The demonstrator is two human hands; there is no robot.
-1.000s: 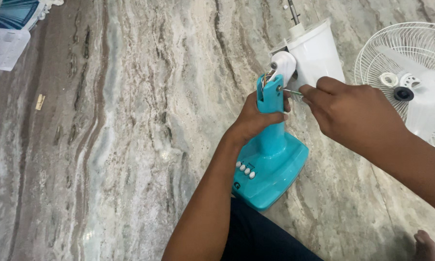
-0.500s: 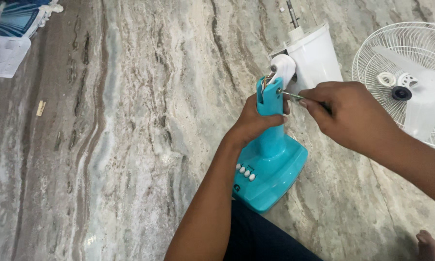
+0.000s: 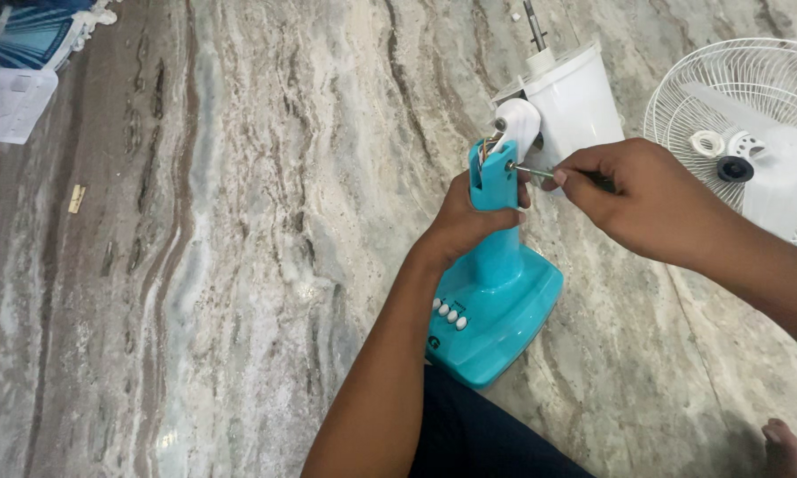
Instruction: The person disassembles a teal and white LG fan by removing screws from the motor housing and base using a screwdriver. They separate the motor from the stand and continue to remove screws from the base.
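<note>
While left hand (image 3: 469, 217) grips glossy teal stand (image 3: 496, 265); right fingers (image 3: 584, 181) pinch thin metal screwdriver (image 3: 531, 170)

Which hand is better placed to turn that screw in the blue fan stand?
Right hand: it holds the screwdriver, tip at the stand's top. Left hand grips the neck.
</note>
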